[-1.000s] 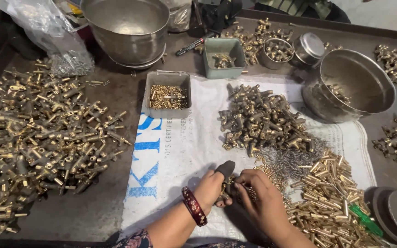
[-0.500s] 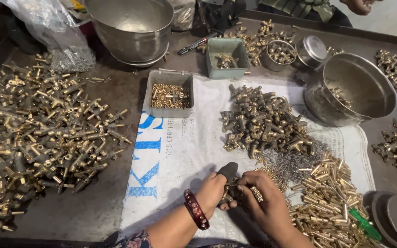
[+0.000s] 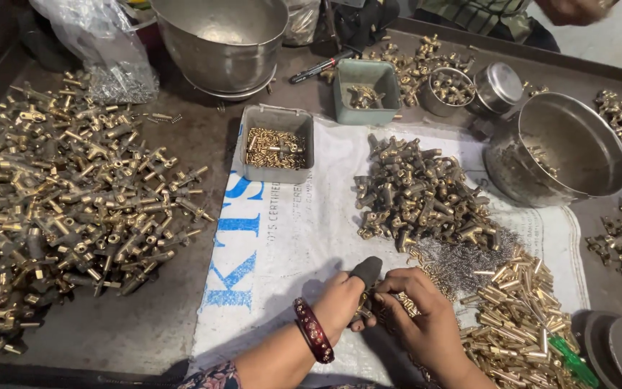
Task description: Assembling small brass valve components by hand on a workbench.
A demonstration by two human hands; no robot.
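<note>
Our left hand (image 3: 340, 306) and right hand (image 3: 419, 320) pinch one small ridged brass fitting (image 3: 363, 308) near the white woven sack's (image 3: 289, 238) front edge. Bare cloth lies open to our left.

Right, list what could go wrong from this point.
1. The small brass part pinched between the left hand and right hand could slip into the springs beside them and be hard to find.
2. The right forearm lies by the brass pins; a sweep might scatter them off the white sack.
</note>
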